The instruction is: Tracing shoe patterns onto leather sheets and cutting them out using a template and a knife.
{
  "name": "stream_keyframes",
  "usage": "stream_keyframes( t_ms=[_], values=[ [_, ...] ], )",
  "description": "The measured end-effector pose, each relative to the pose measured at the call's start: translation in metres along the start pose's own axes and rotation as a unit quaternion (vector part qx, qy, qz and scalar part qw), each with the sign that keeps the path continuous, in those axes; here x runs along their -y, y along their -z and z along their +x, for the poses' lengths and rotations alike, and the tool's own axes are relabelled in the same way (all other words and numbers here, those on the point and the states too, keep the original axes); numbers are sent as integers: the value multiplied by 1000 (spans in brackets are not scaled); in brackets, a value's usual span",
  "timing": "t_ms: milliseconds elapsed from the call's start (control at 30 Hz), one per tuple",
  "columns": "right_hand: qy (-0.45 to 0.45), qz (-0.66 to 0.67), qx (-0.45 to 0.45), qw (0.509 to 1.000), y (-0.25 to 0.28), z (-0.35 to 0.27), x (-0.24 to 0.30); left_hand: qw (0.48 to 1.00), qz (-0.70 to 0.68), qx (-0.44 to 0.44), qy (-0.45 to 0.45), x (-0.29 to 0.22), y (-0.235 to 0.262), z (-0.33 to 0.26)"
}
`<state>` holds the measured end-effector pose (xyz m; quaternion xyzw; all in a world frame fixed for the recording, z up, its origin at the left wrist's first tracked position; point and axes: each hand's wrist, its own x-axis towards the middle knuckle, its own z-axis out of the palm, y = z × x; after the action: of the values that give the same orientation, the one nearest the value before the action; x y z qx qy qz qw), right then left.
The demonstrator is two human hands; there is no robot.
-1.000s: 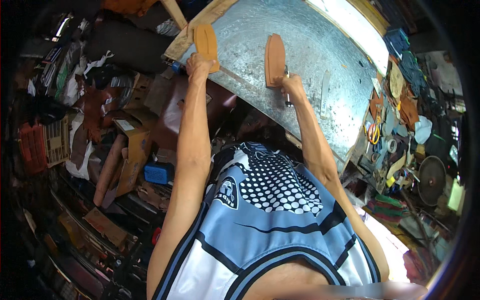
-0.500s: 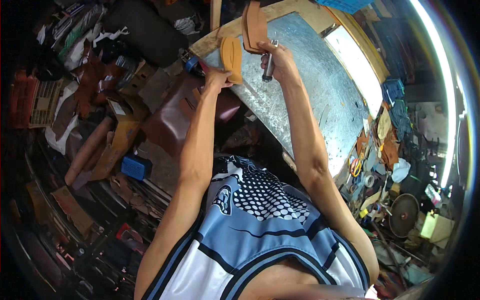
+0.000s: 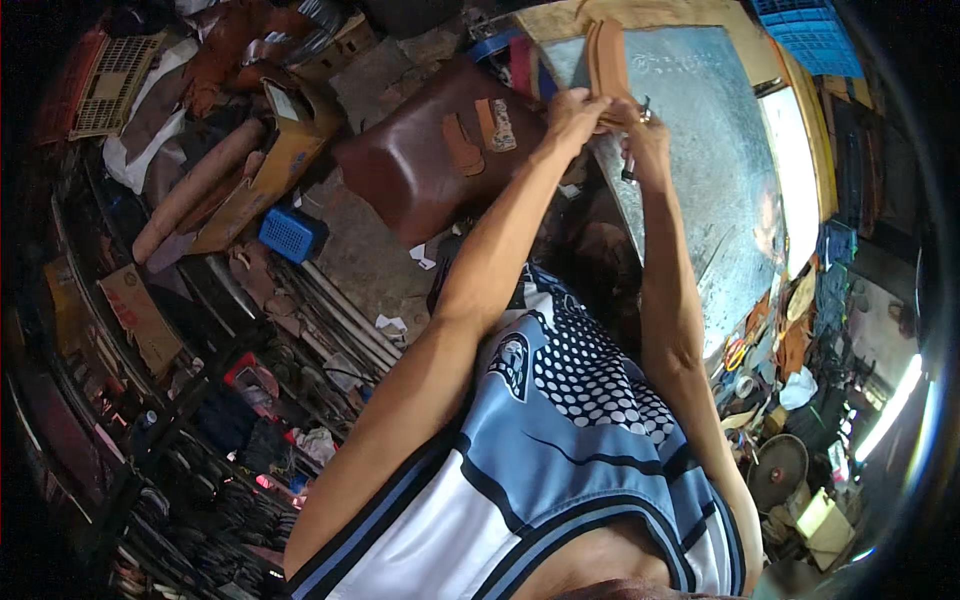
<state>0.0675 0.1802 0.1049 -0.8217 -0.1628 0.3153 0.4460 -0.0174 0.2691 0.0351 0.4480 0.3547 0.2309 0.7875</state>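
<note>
Two tan leather pieces [image 3: 607, 58] are standing pressed together above the metal-topped table [image 3: 720, 180], the left hand [image 3: 572, 110] and the right hand [image 3: 643, 128] both clamping them. A brown leather sheet [image 3: 430, 170] is lying just left.

I see two tan leather sole pieces [image 3: 606, 58] pressed flat together, standing upright at twelve o'clock over the grey metal sheet [image 3: 700, 150], their lower ends hidden in my grip.

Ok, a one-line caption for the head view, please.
Both hands, left hand and right hand, hold tan leather pieces together above a metal-topped workbench in a cluttered workshop.
</note>
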Motion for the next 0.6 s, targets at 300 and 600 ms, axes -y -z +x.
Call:
stream_keyframes(
  t_ms=[300, 600],
  values=[
    [-124, 155, 5, 980, 43, -30, -17, 991, 91, -39, 87, 16, 54, -50],
    [-65, 163, 14, 984, 26, -27, -42, 830, 514, -200, 88, 182, 195, -27]
  ],
)
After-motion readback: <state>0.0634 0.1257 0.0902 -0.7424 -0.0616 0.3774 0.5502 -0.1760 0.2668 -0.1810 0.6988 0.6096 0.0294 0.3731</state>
